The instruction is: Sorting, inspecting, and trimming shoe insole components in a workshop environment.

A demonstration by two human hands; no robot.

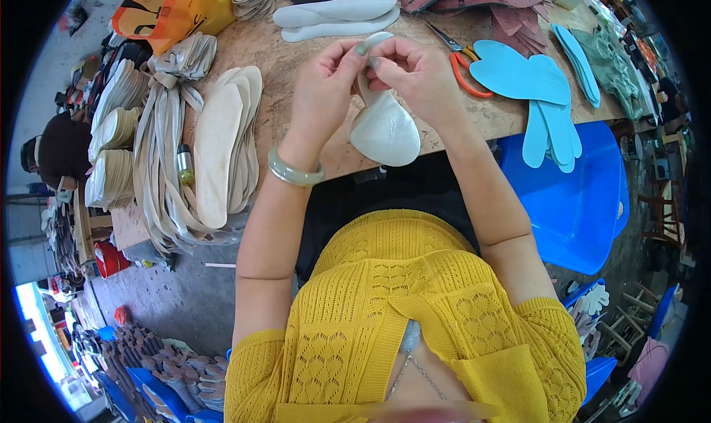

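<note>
Wood-topped table (285, 97), cluttered: blue insoles (522, 75) right, cream insoles (221, 153) left. Left hand (333, 71) and right hand (418, 75) pinch pale insole (386, 136) at its far end, above near edge.

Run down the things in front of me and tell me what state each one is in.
Held insole: pinched at its upper part, wide end hanging down
Left hand: closed on held insole
Right hand: closed on held insole
Scissors: lying on the table, unheld
Blue insoles: piled crosswise, some overhanging the edge
Bin: open-topped
</note>
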